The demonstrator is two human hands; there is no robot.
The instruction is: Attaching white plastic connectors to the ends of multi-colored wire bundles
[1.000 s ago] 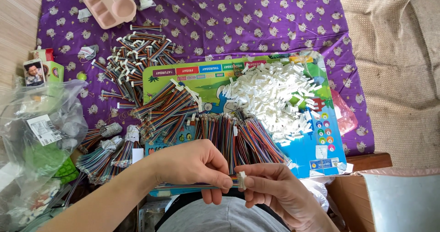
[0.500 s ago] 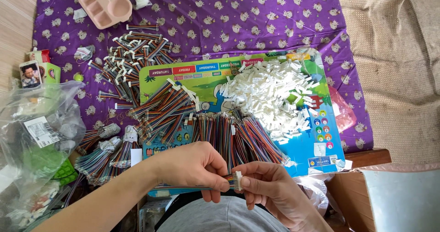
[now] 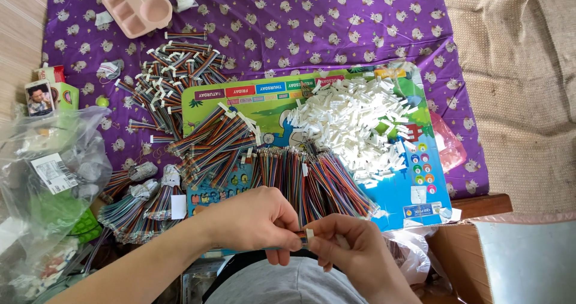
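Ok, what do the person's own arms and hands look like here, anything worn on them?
Both hands are bare: the left hand and right hand show no gloves, and no rings or watch can be seen. The left forearm is bare as far as it shows, with no sleeve, strap or marking. The right wrist leaves the picture uncovered too. A grey garment covers the body below.

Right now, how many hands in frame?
2, both the wearer's own. The left hand and right hand meet at bottom centre, pinching a small white connector on a wire bundle end. No other person's hands show; any beyond the frame edges are unseen.
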